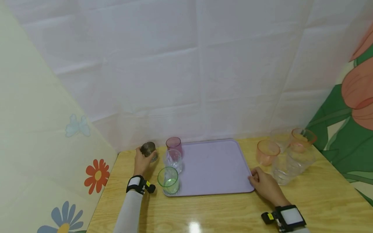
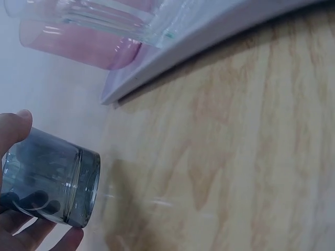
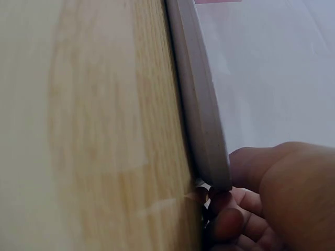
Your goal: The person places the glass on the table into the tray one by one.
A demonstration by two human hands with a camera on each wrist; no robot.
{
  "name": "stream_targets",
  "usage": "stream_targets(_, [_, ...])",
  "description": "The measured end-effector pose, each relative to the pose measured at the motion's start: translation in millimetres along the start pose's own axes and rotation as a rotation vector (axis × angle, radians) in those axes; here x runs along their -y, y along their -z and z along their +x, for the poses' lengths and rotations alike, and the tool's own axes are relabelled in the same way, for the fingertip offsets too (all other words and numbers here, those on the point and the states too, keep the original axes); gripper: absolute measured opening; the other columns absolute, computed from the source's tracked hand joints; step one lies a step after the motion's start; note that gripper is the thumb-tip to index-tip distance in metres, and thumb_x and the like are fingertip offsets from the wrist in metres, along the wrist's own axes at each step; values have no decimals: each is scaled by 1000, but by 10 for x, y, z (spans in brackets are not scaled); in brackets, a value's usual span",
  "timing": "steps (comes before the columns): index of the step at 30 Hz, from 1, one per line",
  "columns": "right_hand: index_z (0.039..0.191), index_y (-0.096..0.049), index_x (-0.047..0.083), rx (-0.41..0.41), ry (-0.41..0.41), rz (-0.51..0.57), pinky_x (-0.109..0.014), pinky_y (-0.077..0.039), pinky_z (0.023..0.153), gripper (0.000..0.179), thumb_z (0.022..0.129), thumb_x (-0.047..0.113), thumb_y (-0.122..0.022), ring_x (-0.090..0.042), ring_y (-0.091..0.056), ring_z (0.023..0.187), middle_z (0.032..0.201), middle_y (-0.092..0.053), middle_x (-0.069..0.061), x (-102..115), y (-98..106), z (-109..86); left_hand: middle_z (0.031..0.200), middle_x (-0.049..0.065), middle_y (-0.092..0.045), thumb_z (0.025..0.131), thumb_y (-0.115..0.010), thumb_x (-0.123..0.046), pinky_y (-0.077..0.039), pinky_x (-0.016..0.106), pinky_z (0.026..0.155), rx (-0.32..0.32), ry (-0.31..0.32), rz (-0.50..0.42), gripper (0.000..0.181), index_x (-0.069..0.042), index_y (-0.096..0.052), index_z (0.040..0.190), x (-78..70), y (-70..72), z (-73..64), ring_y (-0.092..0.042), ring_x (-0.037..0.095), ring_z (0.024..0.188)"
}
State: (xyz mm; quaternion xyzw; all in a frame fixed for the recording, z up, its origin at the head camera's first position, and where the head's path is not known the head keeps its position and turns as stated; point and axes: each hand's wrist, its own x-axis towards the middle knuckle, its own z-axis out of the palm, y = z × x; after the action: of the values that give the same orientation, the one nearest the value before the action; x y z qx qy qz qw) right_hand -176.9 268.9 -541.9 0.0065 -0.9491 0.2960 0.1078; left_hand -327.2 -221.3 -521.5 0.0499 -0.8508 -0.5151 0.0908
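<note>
My left hand (image 1: pixel 143 162) grips a dark grey glass (image 1: pixel 149 149) at the back left of the table; in the left wrist view the thumb and fingers wrap the grey glass (image 2: pixel 49 178). To its right stands a purple tray (image 1: pixel 214 168). Along the tray's left side are a pink-purple glass (image 1: pixel 174 145), a clear glass (image 1: pixel 174 160) and a green-rimmed glass (image 1: pixel 168 181). My right hand (image 1: pixel 266 186) pinches the tray's front right corner, thumb above and curled fingers below, as the tray edge (image 3: pixel 201 99) shows in the right wrist view.
Right of the tray, an orange glass (image 1: pixel 266 152), an orange-rimmed glass (image 1: pixel 303 139) and several clear glasses (image 1: pixel 282 171) crowd together on the wooden table (image 1: pixel 227 213). A white sheet (image 1: pixel 163 81) hangs behind, and a flower-painted wall (image 1: pixel 58 142) stands at the left.
</note>
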Motion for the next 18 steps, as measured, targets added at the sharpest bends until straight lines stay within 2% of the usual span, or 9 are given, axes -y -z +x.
stream_targets(12, [97, -58, 5, -11, 13, -1, -22, -35, 55, 16, 90, 17, -66, -6, -45, 60, 72, -53, 2, -1, -1, -1, 145, 23, -44, 81, -77, -44, -38, 55, 110, -27, -31, -25, 84, -4, -33, 142, -199, 52, -107, -44, 39, 135])
stream_targets(18, [97, -58, 6, -3, 6, -1, -22, -35, 55, 15, 90, 17, -65, -7, -45, 60, 72, -53, 2, 6, 6, 8, 143, 18, -47, 78, -78, -52, -41, 53, 108, -44, -73, -24, 87, -8, -36, 141, -333, 76, -173, -47, 35, 133])
